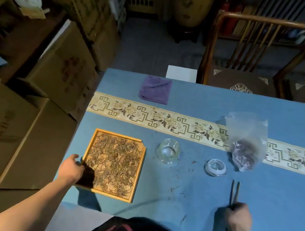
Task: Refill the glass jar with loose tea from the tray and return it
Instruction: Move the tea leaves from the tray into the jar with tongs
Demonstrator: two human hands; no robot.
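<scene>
Left hand (72, 169), lower left of frame, grips the near-left edge of the wooden tray (140, 165), fingers curled over its rim. Loose tea (114, 161) covers the tray. Glass jar (169, 150) stands open just right of tray, centre frame; its lid (216, 167) lies further right. Right hand (239, 217), lower right, grasps dark tongs (234, 191), tips pointing up-frame twd lid. Plastic bag (246, 143) w/ dark leaves sits upper right, purple cloth (155, 89) top centre of blue table (285, 198).
</scene>
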